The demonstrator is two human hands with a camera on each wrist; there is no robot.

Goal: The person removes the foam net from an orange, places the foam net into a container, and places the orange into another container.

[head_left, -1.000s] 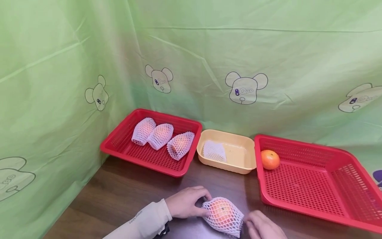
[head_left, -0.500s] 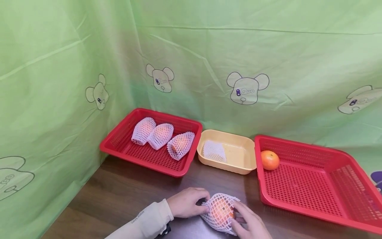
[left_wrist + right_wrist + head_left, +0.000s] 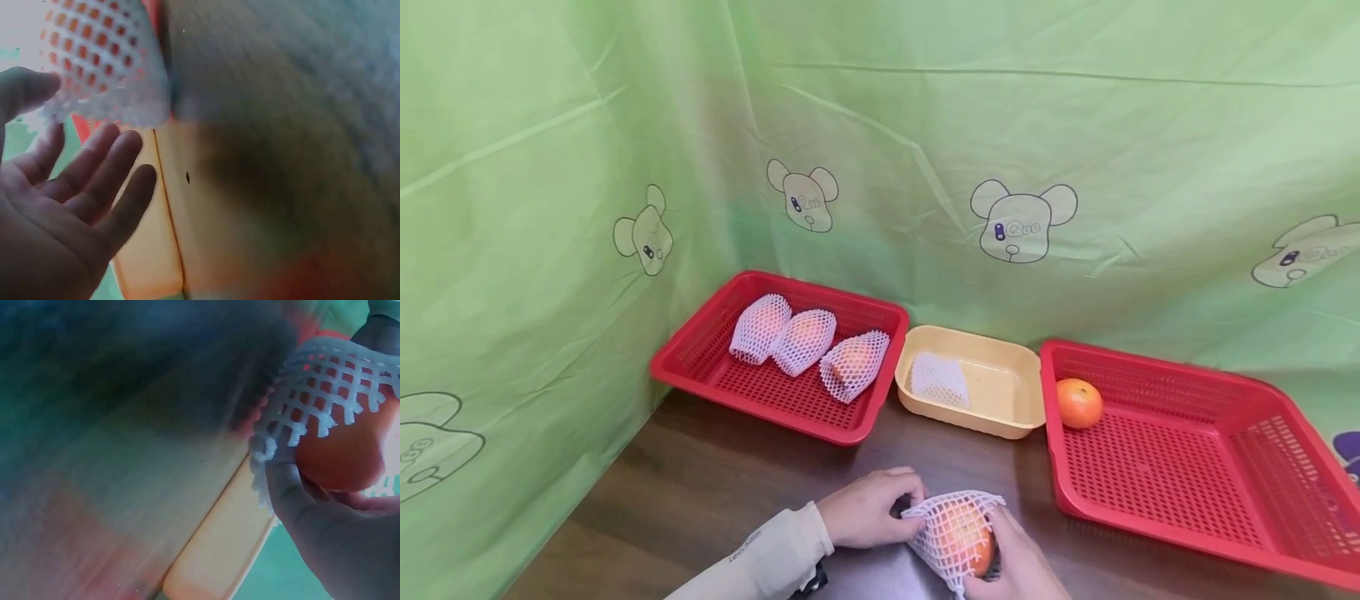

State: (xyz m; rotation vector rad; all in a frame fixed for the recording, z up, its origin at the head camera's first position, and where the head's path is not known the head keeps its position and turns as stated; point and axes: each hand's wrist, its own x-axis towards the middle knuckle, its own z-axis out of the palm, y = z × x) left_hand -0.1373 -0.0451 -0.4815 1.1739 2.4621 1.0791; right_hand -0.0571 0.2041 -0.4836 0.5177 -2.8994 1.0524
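Observation:
In the head view an orange (image 3: pixel 982 552) sits partly inside a white foam net sleeve (image 3: pixel 942 546) near the table's front edge. My left hand (image 3: pixel 867 510) pinches the sleeve's left end between thumb and forefinger; its other fingers are spread below the net in the left wrist view. My right hand (image 3: pixel 1019 565) is at the sleeve's wide right end, fingers and thumb curled at its edge. Bare peel shows between them. In the right wrist view the cut edge of the mesh (image 3: pixel 325 381) hangs over the orange, and one digit reaches under it.
A red basket (image 3: pixel 760 414) at the back left holds three net-wrapped oranges (image 3: pixel 805 340). Beside it, a yellow tray (image 3: pixel 1000 392) contains flat foam nets (image 3: pixel 938 379). In the right red basket (image 3: pixel 1157 475) lies one bare orange (image 3: pixel 1079 403). A green curtain (image 3: pixel 895 125) stands behind.
My right hand has moved left onto the sleeve's right end, which has spread wider and bared the orange's right side. The left hand keeps its pinch in place.

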